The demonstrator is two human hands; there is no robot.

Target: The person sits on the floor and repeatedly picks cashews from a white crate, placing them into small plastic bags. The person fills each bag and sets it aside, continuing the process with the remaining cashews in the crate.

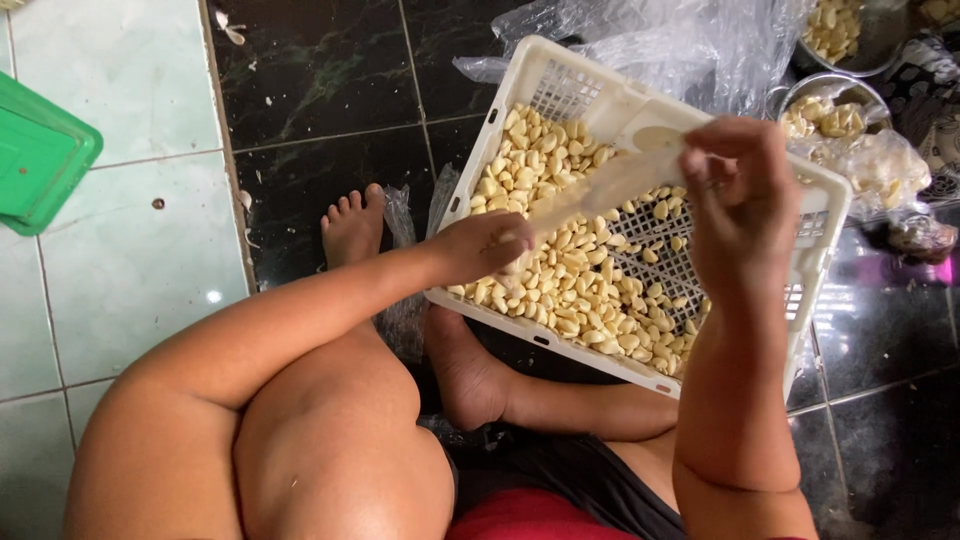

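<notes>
Right hand raised — left hand in garlic.

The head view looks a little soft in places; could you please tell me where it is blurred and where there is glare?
In the head view, the pale strip between the left hand and right hand is smeared by motion; the garlic cloves in the white crate stay fairly sharp; glare spots the glossy dark floor tiles and clear plastic bags.
</notes>
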